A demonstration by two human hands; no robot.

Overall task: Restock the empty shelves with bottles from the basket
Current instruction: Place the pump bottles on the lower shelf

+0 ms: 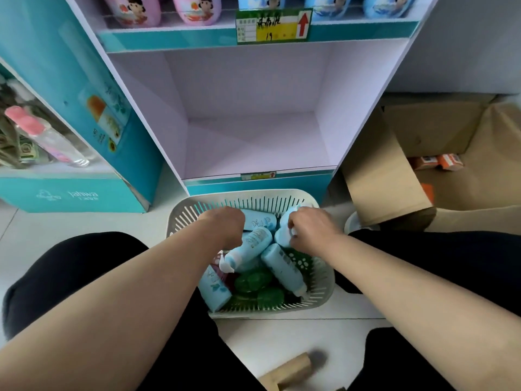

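Well, both my hands are down in the white slotted basket (253, 200), which sits on the floor at 6 o'clock from the empty shelf (253, 136). My right hand (310, 230) is curled round a pale blue bottle (283, 232) at the basket's 1 o'clock corner. My left hand (225, 225) dips among the other bottles (251, 249), fingers hidden (I can't tell whether they've caught one). The bottles lie heaped crosswise, so lifting one could drag a neighbour over the rim, and I'd guess a smooth bottle slips easily. The shelf's teal front lip (296, 184) stands between basket and shelf floor, so a low carry would clip it. An open cardboard box (380, 170) crowds in at 3 o'clock and a teal display stand (76, 193) at 9.
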